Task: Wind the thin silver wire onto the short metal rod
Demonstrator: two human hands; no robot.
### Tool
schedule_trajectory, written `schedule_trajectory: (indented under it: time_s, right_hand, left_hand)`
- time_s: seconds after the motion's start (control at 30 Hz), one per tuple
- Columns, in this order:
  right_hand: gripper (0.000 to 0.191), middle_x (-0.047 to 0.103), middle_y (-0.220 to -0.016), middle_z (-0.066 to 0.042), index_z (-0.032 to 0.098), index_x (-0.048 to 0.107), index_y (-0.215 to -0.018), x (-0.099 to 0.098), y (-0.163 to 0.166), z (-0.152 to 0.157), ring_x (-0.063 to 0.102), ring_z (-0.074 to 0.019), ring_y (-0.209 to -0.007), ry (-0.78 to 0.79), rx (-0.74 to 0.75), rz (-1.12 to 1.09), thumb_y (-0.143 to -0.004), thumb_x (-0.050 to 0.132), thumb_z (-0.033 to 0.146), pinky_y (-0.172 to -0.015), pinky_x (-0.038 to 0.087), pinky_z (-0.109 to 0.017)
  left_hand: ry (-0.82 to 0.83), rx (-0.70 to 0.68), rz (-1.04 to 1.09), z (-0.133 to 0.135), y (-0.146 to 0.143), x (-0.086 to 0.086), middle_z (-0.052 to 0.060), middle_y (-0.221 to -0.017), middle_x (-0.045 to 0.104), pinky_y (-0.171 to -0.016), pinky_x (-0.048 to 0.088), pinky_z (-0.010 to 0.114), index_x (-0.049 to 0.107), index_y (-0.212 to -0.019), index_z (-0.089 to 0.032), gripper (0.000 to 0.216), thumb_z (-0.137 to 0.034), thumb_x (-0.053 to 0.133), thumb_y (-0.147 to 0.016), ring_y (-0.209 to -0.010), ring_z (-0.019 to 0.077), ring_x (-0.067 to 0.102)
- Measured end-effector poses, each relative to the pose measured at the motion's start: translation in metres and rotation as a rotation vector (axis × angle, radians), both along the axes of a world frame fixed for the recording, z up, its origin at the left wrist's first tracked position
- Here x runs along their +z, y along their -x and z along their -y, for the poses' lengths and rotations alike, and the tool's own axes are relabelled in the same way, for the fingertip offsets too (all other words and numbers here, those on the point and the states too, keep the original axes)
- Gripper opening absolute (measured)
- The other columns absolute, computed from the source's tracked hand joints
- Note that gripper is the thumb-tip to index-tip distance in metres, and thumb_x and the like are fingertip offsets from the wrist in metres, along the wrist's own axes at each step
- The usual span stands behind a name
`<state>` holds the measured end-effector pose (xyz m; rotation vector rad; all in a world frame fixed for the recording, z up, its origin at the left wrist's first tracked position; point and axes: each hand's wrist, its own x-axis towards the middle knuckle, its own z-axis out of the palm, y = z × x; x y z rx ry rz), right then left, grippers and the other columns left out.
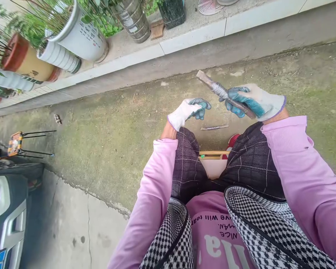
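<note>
I sit with my knees apart, wearing white gloves with blue-grey palms. My right hand [250, 101] is closed round the handle of a wire brush [217, 89], its wooden end pointing up and left above the ground. My left hand [189, 111] hovers over my left knee with its fingers curled, and I cannot make out anything in them. A thin rusty metal rod [214, 127] lies on the concrete just below both hands. Between my legs shows a pale wooden stool [212, 164] and a red shoe [232, 142].
Several potted plants [70, 35] stand on a raised kerb at the top left. A yellow-and-black tool with metal prongs [19, 144] lies at the left. The front of a vehicle [4, 220] fills the lower left corner. Mossy concrete ground [114, 130] spreads around.
</note>
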<state>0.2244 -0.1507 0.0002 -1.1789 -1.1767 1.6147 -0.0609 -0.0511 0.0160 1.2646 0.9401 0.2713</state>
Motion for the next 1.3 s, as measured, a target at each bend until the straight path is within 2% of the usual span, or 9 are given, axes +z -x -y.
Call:
schedule_trajectory:
  time_s: [0.17,0.3,0.5,0.67,0.8,0.93,1.03,1.17,1.3]
  right_hand:
    - [0.071,0.076,-0.094,-0.011,0.021,0.067,-0.103,0.009,0.006,0.002,0.059,-0.0171,-0.069,-0.013,-0.113,0.027,-0.099,0.109,0.078,-0.051,0.050,-0.023]
    - [0.073,0.073,-0.093,-0.010,0.021,0.065,-0.102,0.011,0.011,0.002,0.058,-0.0164,-0.067,-0.007,-0.127,0.027,-0.096,0.110,0.077,-0.049,0.050,-0.023]
    - [0.063,0.073,-0.094,-0.011,0.020,0.068,-0.111,0.011,0.013,0.000,0.057,-0.0167,-0.069,0.036,-0.100,0.008,-0.108,0.106,0.069,-0.051,0.051,-0.024]
    - [0.080,0.076,-0.090,-0.010,0.019,0.071,-0.104,0.007,0.012,0.001,0.057,-0.0151,-0.062,-0.029,-0.011,-0.027,-0.095,0.117,0.084,-0.047,0.049,-0.023]
    - [0.076,0.075,-0.085,-0.009,0.016,0.083,-0.100,-0.001,0.010,-0.001,0.059,-0.0156,-0.059,0.017,0.228,0.006,-0.088,0.121,0.081,-0.048,0.051,-0.024]
    - [0.071,0.073,-0.080,-0.003,0.018,0.086,-0.089,-0.010,0.005,-0.010,0.059,-0.0146,-0.056,0.107,0.430,0.088,-0.079,0.127,0.075,-0.047,0.050,-0.022]
    - [0.069,0.074,-0.080,-0.003,0.019,0.089,-0.087,-0.015,-0.001,-0.015,0.059,-0.0145,-0.054,0.134,0.549,0.141,-0.082,0.125,0.078,-0.046,0.051,-0.023]
    - [0.052,0.071,-0.079,-0.003,0.019,0.090,-0.092,-0.019,-0.005,-0.013,0.059,-0.0137,-0.057,0.193,0.491,0.238,-0.089,0.127,0.056,-0.047,0.049,-0.021]
    - [0.029,0.073,-0.082,-0.005,0.016,0.091,-0.095,-0.020,0.007,-0.007,0.056,-0.0129,-0.059,0.234,0.494,0.479,-0.107,0.107,0.036,-0.050,0.045,-0.020]
  left_hand:
    - [0.025,-0.044,0.124,0.010,0.014,0.006,0.006,-0.083,0.083,-0.071,0.065,0.024,0.090,-0.111,-0.014,0.050,-0.054,0.109,-0.087,-0.073,0.0155,0.079]
    - [0.029,-0.057,0.152,0.013,0.018,0.006,0.007,-0.085,0.085,-0.071,0.066,0.026,0.091,-0.114,-0.014,0.061,-0.061,0.114,-0.083,-0.073,0.0174,0.081]
    - [-0.016,0.022,0.013,0.016,0.013,0.012,0.004,-0.076,0.081,-0.063,0.057,0.021,0.084,-0.099,-0.014,0.026,-0.032,0.103,-0.098,-0.063,0.0116,0.073]
    - [-0.081,0.138,-0.074,0.012,0.003,0.008,-0.001,-0.065,0.072,-0.061,0.051,0.017,0.075,-0.089,-0.016,0.015,-0.004,0.079,-0.097,-0.057,0.0077,0.063]
    - [-0.106,0.208,-0.081,0.010,-0.006,0.001,-0.002,-0.065,0.069,-0.061,0.046,0.019,0.071,-0.081,-0.018,0.018,-0.003,0.075,-0.092,-0.057,0.0082,0.060]
    - [-0.124,0.085,-0.023,0.013,-0.011,-0.004,-0.002,-0.077,0.075,-0.076,0.052,0.022,0.074,-0.076,-0.016,0.017,0.000,0.080,-0.079,-0.074,0.0100,0.066]
    - [-0.160,0.023,-0.065,0.015,-0.008,-0.005,-0.003,-0.078,0.074,-0.079,0.049,0.024,0.076,-0.075,-0.016,0.014,-0.002,0.076,-0.077,-0.077,0.0108,0.063]
    - [-0.201,-0.036,-0.154,0.014,0.000,-0.011,-0.005,-0.073,0.069,-0.074,0.045,0.025,0.081,-0.080,-0.015,0.010,-0.007,0.076,-0.081,-0.070,0.0108,0.055]
    - [-0.290,-0.093,-0.219,0.012,0.002,-0.024,-0.002,-0.078,0.075,-0.079,0.049,0.025,0.083,-0.080,-0.014,0.014,-0.002,0.077,-0.077,-0.076,0.0124,0.060]
